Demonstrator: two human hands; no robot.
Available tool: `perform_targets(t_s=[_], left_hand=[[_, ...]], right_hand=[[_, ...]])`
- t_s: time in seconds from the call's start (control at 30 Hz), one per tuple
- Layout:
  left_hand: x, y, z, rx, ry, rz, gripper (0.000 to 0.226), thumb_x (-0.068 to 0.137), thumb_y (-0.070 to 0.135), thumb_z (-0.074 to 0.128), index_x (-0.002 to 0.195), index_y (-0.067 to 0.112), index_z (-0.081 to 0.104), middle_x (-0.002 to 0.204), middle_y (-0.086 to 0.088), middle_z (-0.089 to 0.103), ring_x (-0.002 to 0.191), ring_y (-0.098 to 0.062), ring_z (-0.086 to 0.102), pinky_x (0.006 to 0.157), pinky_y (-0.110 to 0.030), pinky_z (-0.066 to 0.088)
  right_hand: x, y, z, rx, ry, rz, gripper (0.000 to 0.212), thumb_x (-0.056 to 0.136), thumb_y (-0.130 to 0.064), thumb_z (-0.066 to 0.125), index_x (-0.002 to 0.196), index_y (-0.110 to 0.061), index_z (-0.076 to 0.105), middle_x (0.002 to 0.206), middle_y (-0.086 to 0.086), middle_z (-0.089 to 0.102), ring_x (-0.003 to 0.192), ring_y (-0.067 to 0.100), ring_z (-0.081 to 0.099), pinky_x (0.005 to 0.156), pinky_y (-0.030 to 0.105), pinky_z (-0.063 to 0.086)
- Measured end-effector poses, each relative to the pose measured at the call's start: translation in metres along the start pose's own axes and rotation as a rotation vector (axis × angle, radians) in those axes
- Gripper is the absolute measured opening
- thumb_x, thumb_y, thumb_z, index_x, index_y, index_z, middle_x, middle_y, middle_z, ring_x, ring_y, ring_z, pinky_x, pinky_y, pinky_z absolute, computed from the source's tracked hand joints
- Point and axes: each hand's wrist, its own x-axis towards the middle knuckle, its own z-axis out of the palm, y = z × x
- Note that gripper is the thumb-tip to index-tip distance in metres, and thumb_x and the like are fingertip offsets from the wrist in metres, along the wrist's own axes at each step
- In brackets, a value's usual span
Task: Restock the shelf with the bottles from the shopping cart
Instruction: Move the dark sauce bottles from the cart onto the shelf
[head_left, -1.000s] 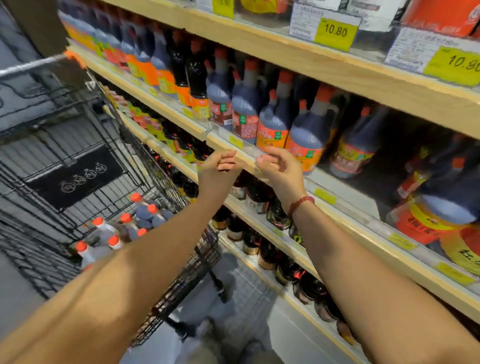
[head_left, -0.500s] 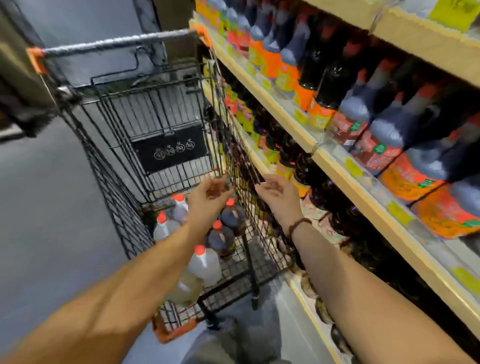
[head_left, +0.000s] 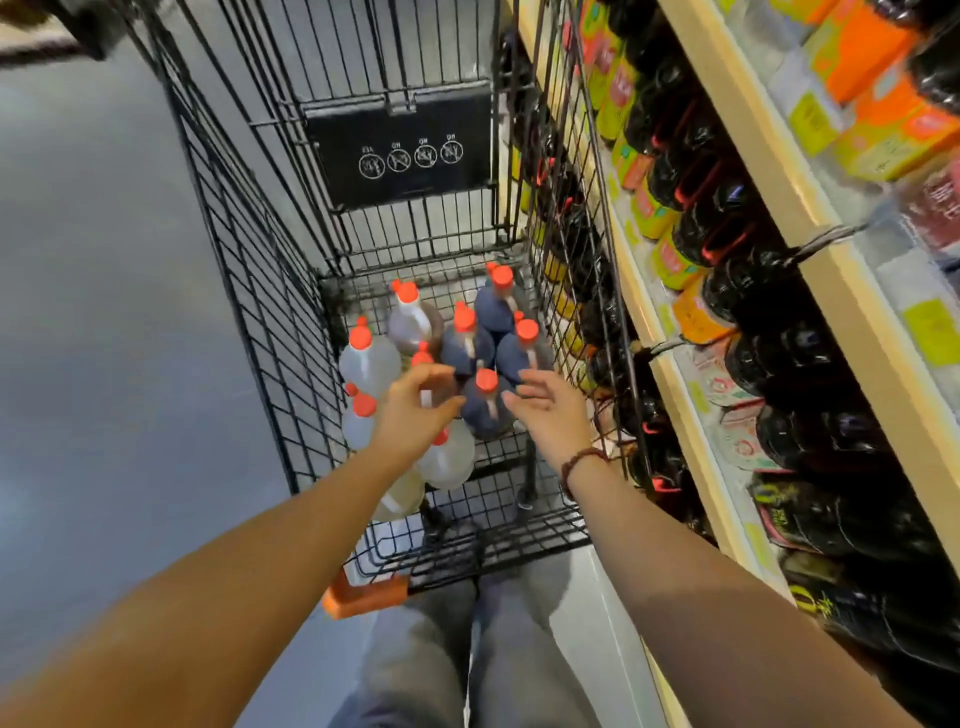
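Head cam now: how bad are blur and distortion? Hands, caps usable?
Head view: motion blur smears the shelf labels at the right edge; wide-angle distortion bows the cart walls; left hand and right hand are soft-edged but separable; the red cap between them reads clearly; dark shelf bottles lose detail.

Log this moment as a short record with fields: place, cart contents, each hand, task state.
place: store aisle, shopping cart beside the stocked shelf
cart contents: upright bottles with red-orange caps, some dark bottles, some pale bottles
left hand: open, over the bottles, holding nothing
right hand: open, holding nothing; beaded bracelet on the wrist
between the hands: nearest dark bottle
task state: no bottle lifted from the cart yet
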Motion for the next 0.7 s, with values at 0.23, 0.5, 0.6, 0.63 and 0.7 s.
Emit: perform_targets(t_s=[0.23, 0.5, 0.6, 0.63, 0.7], left_hand=[[0.016, -0.021, 0.009, 0.090, -0.013, -0.017, 0.036, 0.078, 0.016, 0.074, 0.112, 0.013, 0.063, 0.113, -0.005, 0.066, 0.108, -0.018, 0.059, 0.097, -0.032, 0.046], [0.014, -0.032, 0.012, 0.038, 0.095, -0.002, 0.028, 0.078, 0.005, 0.070, 0.106, 0.007, 0.065, 0.104, -0.003, 0.068, 0.099, -0.011, 0.061, 0.082, 0.002, 0.037], [0.015, -0.032, 0.017, 0.043, 0.115, -0.019, 0.031, 0.078, 0.008, 0.072, 0.107, 0.010, 0.065, 0.105, -0.004, 0.068, 0.101, -0.013, 0.062, 0.084, 0.000, 0.038], [0.014, -0.031, 0.018, 0.031, 0.111, -0.021, 0.031, 0.078, 0.008, 0.072, 0.108, 0.010, 0.065, 0.106, -0.004, 0.069, 0.102, -0.013, 0.062, 0.084, 0.000, 0.039], [0.011, -0.028, 0.019, 0.005, 0.108, -0.025, 0.031, 0.078, 0.008, 0.073, 0.108, 0.009, 0.065, 0.105, -0.003, 0.068, 0.100, -0.012, 0.062, 0.081, 0.001, 0.039]], right_hand=[[0.022, 0.028, 0.034, -0.172, 0.030, -0.071, 0.033, 0.077, -0.014, 0.073, 0.108, -0.011, 0.061, 0.093, -0.003, 0.059, 0.088, 0.010, 0.055, 0.079, 0.029, 0.051], [0.035, 0.038, 0.048, -0.261, 0.118, -0.192, 0.020, 0.076, -0.023, 0.074, 0.091, -0.015, 0.063, 0.081, -0.008, 0.058, 0.080, 0.011, 0.054, 0.070, 0.025, 0.042], [0.037, 0.043, 0.048, -0.249, 0.087, -0.257, 0.017, 0.079, -0.019, 0.071, 0.092, -0.013, 0.062, 0.087, -0.001, 0.061, 0.083, 0.013, 0.055, 0.074, 0.027, 0.044], [0.037, 0.044, 0.048, -0.249, 0.080, -0.281, 0.017, 0.080, -0.018, 0.070, 0.095, -0.012, 0.062, 0.092, 0.002, 0.063, 0.086, 0.014, 0.055, 0.077, 0.028, 0.045], [0.038, 0.047, 0.047, -0.255, 0.062, -0.323, 0.019, 0.082, -0.016, 0.067, 0.100, -0.011, 0.062, 0.099, 0.008, 0.063, 0.089, 0.015, 0.055, 0.081, 0.024, 0.046]])
